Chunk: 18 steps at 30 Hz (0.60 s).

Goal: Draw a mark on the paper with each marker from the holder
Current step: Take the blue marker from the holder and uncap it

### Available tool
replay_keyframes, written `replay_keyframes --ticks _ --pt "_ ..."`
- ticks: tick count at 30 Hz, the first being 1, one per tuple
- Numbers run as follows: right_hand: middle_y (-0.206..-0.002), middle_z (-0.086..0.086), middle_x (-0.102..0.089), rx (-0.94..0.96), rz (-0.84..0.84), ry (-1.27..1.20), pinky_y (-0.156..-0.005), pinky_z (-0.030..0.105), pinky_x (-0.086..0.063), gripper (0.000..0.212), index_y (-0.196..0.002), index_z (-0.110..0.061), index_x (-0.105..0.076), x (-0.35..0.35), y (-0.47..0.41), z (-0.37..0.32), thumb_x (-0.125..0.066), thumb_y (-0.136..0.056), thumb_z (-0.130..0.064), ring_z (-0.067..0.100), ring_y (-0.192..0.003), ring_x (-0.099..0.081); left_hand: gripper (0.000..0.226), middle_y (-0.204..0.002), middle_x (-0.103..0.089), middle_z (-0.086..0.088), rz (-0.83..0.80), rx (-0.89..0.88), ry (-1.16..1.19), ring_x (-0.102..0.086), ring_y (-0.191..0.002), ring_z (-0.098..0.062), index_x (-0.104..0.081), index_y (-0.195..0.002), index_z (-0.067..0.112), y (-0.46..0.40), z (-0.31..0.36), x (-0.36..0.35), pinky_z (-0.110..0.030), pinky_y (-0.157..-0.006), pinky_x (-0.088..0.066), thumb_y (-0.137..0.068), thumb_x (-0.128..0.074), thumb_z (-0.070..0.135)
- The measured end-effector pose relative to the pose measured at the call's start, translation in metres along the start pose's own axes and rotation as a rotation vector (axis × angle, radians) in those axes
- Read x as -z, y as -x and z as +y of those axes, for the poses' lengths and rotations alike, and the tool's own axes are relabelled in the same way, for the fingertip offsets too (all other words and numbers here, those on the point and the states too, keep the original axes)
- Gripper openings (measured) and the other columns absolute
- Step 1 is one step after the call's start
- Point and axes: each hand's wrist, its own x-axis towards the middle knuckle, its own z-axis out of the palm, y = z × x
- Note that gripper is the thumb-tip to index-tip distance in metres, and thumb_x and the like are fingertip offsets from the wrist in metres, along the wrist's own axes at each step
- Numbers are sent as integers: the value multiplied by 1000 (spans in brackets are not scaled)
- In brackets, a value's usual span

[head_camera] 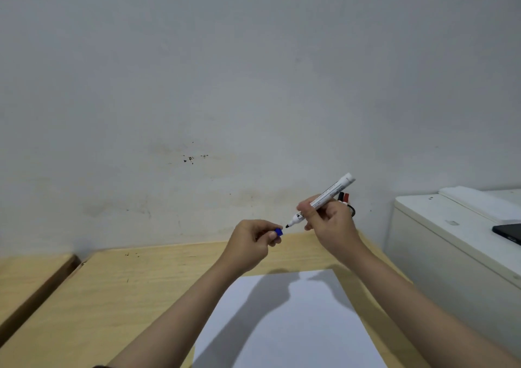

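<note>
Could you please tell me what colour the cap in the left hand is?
The cap is blue, pinched in the left hand; the head view shows it.

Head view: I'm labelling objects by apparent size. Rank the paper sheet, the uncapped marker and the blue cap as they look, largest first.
1. Paper sheet, though it lies nearest the camera.
2. Uncapped marker.
3. Blue cap.

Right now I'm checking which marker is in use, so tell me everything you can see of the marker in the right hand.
The marker has a white barrel, plastic by its look, with printed black text too small to read. Its cap is off and the dark tip is bare, pointing down-left toward the blue cap pinched in the left hand, with a small gap between them. The right hand grips it around the lower barrel; the back end slants up-right. It is held in the air above the table, touching only that hand.
</note>
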Motion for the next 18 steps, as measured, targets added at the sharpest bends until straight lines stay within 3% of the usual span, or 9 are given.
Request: replay_keyframes --ticks 4,7,11,14,18 --pt "-52 -9 -63 -61 96 -40 -44 14 -41 13 -79 -7 -64 11 -3 8 -62 -88 -16 3 -45 -55 19 -85 -61 11 42 51 -188 -58 -78 -1 -72 -97 16 -12 -29 6 -7 -63 -44 -84 -62 8" --pt "-41 -10 -57 -101 107 -18 -44 17 -41 19 -68 -17 -63 14 1 23 -65 -87 -18 4 -41 -51 23 -90 -60 7 23 124 -314 -57 -81 -7 -70 -101 10 -22 -49 9 -10 -66 -41 -82 -60 2" --pt "-42 -10 -57 -134 98 -38 -47 15 -44 15 -70 -11 -66 12 9 37 -66 -85 -15 3 -41 -51 24 -91 -69 -9 -33 244 -457 -61 -79 -17 -71 -94 4 -36 -76 13 -23 -71 -46 -73 -61 -4" --pt "-42 -11 -60 -149 85 -78 -46 11 -43 12 -73 -7 -65 9 12 45 -66 -85 -9 1 -40 -51 23 -95 -73 -13 -111 265 -538 -67 -91 -24 -73 -87 3 -42 -95 12 -22 -72 -46 -68 -61 -4" --pt "-50 -11 -66 -162 54 -99 -47 13 -45 10 -75 -10 -67 4 14 53 -66 -84 -8 2 -43 -53 29 -103 -73 -13 -159 275 -541 -65 -98 -24 -73 -93 4 -45 -108 8 -20 -75 -45 -70 -56 -5"
